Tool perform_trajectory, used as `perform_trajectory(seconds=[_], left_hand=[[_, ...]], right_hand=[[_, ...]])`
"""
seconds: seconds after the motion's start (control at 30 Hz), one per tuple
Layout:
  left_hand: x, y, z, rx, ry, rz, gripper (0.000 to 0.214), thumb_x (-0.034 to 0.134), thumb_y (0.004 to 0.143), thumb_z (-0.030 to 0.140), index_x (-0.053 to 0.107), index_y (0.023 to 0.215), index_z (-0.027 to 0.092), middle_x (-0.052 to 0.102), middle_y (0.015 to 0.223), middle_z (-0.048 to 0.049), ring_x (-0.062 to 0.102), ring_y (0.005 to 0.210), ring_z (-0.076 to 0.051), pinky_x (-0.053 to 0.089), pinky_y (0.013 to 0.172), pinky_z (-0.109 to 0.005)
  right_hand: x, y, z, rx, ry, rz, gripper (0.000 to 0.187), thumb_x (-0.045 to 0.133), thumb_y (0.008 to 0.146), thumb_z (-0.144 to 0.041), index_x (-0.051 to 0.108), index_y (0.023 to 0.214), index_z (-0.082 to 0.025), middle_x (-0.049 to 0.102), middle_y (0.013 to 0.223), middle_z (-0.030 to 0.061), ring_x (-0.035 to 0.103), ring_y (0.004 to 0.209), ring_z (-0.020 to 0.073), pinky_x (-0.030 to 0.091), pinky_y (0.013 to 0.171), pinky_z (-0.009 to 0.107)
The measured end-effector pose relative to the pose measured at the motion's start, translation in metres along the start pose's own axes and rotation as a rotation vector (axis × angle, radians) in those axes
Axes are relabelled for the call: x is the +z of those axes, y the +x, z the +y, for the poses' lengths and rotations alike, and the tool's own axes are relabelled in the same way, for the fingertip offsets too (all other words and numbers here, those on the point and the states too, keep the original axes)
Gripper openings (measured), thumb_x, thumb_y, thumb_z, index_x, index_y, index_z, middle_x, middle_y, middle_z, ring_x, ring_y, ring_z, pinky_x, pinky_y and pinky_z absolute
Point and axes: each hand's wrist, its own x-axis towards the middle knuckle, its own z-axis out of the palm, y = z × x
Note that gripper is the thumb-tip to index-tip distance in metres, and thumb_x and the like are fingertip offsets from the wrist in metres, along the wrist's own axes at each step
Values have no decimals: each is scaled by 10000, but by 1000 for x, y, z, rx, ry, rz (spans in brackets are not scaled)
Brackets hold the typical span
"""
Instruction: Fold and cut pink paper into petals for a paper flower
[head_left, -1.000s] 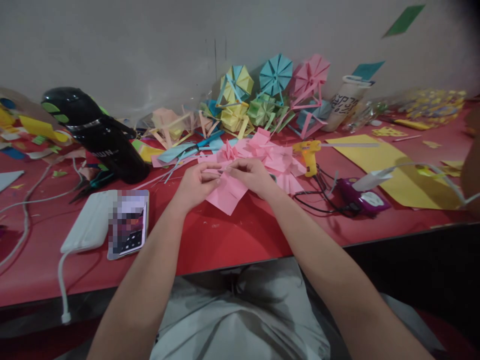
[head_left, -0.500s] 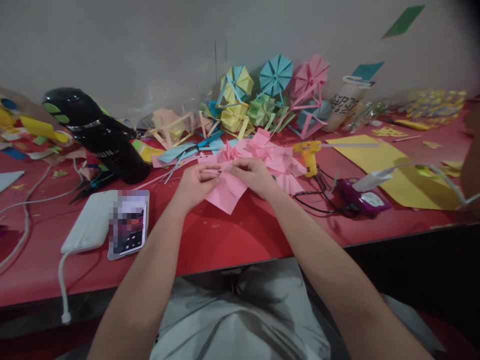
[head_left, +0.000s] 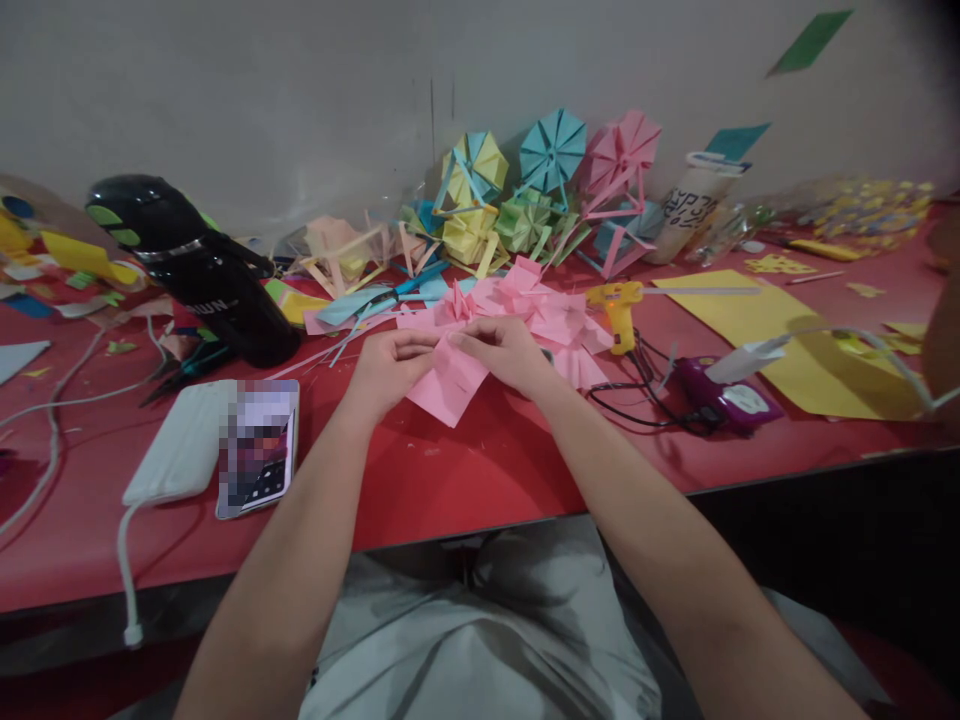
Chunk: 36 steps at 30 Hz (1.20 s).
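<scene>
A creased piece of pink paper [head_left: 452,388] is held between my two hands, one corner pointing toward me. My left hand [head_left: 388,368] is closed on its left side, the fingers bent inward. My right hand [head_left: 504,350] pinches the upper right of the same sheet, thumb on top. Just beyond lies a heap of folded pink paper pieces [head_left: 551,310], partly hidden by my right hand. A yellow glue gun [head_left: 619,315] lies at the right edge of that heap, its glue stick pointing right.
On the left stand a black bottle [head_left: 214,290], a white power bank [head_left: 180,440] and a phone [head_left: 262,455]. Paper wheel models [head_left: 553,150] lean against the wall. To the right are a purple power adapter [head_left: 727,395], cables, yellow paper [head_left: 817,360] and a marked paper cup [head_left: 694,205].
The pink paper has tilted and its near corner has shifted slightly left. My left fingers have straightened a little along its edge. My right hand stays nearly where it was.
</scene>
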Motion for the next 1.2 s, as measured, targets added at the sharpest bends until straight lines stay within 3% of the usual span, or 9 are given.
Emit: perform_trajectory(seconds=[0.17,0.43,0.6,0.83,1.03,1.2], left_hand=[[-2,2,-4,18,7,31,236,743,620,222,768,846,163,763,798,-68,716,791,-223,563,750,-342],[2,0,-3,20,-19,-109,200,754,627,262,760,805,171,772,832,-55,681,761,-186,539,718,-302],[1,1,-6,107,76,-76,229,761,730,416,771,769,190,722,730,-22,615,682,-156,495,676,-286],[-4,4,-3,200,143,80,192,761,731,363,728,683,180,714,707,-27,630,700,-168,494,694,-289],[-4,4,-3,211,160,75,173,749,744,346,715,687,186,723,727,-24,647,724,-175,508,708,-295],[-5,5,-4,216,156,100,153,743,741,320,710,679,185,712,715,-17,636,703,-164,502,708,-290]], right_hand=[[-1,1,2,-33,-57,-15,258,652,849,-406,686,722,-185,669,734,27,534,682,145,439,679,311],[-3,0,1,-63,-89,-107,250,669,831,-398,688,717,-176,652,698,24,516,650,136,423,641,300],[1,-1,-1,-50,-59,-145,251,681,809,-405,699,711,-175,614,654,5,483,621,121,410,608,285],[3,-1,-4,28,9,-90,361,676,827,-486,614,643,-182,512,595,-18,417,573,104,350,547,272],[3,1,-2,-56,-69,-65,363,671,847,-461,568,626,-191,485,575,-29,395,559,101,343,557,278],[3,0,-3,-2,-4,-78,345,674,855,-465,615,666,-183,531,603,-15,443,561,107,360,552,278]])
